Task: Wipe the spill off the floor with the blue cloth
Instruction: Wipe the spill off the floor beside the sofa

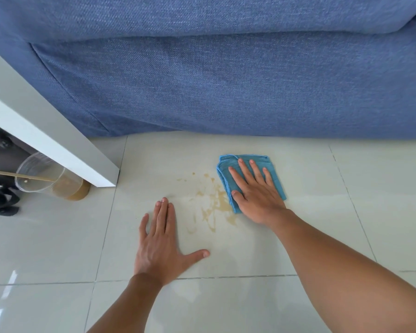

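A brownish spill (211, 205) streaks the pale tiled floor (346, 188) in the middle of the view. A folded blue cloth (228, 175) lies flat on the floor at the spill's right edge. My right hand (255, 195) presses down on the cloth with fingers spread, covering most of it. My left hand (163, 239) rests flat on the bare tile just left of the spill, fingers together, thumb out, holding nothing.
A blue fabric sofa (226, 80) fills the back. A white table leg (58, 140) slants down at left. Beside its foot stands a clear plastic cup (51, 179) with brown liquid and a wooden stirrer. Dark fabric (0, 198) lies at far left.
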`<state>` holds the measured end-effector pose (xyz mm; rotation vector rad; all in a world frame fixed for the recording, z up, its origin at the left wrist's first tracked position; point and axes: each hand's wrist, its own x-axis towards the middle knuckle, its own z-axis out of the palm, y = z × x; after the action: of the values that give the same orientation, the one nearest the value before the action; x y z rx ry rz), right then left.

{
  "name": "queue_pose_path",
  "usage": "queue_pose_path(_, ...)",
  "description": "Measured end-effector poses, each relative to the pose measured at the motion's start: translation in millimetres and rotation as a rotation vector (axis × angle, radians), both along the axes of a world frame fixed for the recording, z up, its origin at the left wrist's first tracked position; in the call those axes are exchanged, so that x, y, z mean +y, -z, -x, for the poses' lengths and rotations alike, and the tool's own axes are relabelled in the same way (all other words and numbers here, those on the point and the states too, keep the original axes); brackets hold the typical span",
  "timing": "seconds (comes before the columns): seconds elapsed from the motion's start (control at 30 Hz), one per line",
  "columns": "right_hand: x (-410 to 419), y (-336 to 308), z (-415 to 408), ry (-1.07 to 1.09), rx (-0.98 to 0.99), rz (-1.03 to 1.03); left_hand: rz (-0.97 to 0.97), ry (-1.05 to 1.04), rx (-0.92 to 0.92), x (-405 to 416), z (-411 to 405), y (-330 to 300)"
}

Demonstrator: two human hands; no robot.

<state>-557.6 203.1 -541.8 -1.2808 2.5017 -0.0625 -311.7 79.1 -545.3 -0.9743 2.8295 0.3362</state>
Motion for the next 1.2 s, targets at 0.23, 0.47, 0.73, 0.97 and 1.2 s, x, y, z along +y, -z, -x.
queue_pose_path(0.23,26.7,-0.6,-13.4,0.042,0.012,-0.012,-0.011,0.001,0.012,-1.3,-2.9,-1.9)
queue_pose_path(0.47,47.9,-3.2,-39.4,0.085,0.010,-0.044,-0.040,0.005,0.066,-2.4,-9.4,0.0)
queue_pose_path(0.73,48.5,-0.5,-45.1,0.070,0.057,-0.077,-0.019,-0.102,0.060,-12.2,-35.8,-1.0)
queue_pose_path(0.97,37.1,-1.8,-55.4,0.059,0.058,-0.100,-0.031,-0.098,0.058,-13.9,-37.1,-0.2)
queue_pose_path(1.2,17.3,-2.2,-73.7,0.028,0.045,-0.082,-0.035,-0.039,0.035,-18.6,-43.4,-1.2)
